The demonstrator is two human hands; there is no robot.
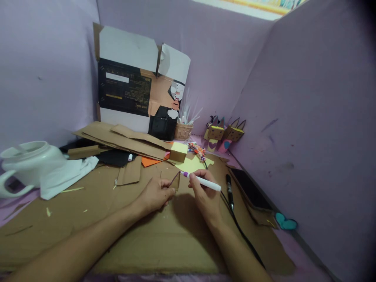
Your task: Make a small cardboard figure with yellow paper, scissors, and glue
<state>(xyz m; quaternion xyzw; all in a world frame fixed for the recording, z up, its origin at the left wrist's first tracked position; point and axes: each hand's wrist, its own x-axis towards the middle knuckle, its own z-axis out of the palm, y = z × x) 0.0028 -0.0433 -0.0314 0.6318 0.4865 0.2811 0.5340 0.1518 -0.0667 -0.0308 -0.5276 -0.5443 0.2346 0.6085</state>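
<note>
Near the middle of the cardboard-covered table [141, 243], my left hand [157, 193] pinches a small piece of brown cardboard [175, 182] with a purple line along its slanted edge. A white marker with a purple tip end [207, 183] is held in my right hand [207, 197], its tip touching or very near the top of that piece. Just behind the hands stands a small cardboard box with a pale yellow top [179, 152]. Yellow paper [192, 163] lies beside it.
At the left are a white pot [44, 164] and a white cloth [69, 178]. Cardboard strips [126, 141] and a printed box [126, 86] stand behind. To the right are a black pen [229, 192], a cable [245, 239], a phone [251, 188] and cardboard figures [216, 134].
</note>
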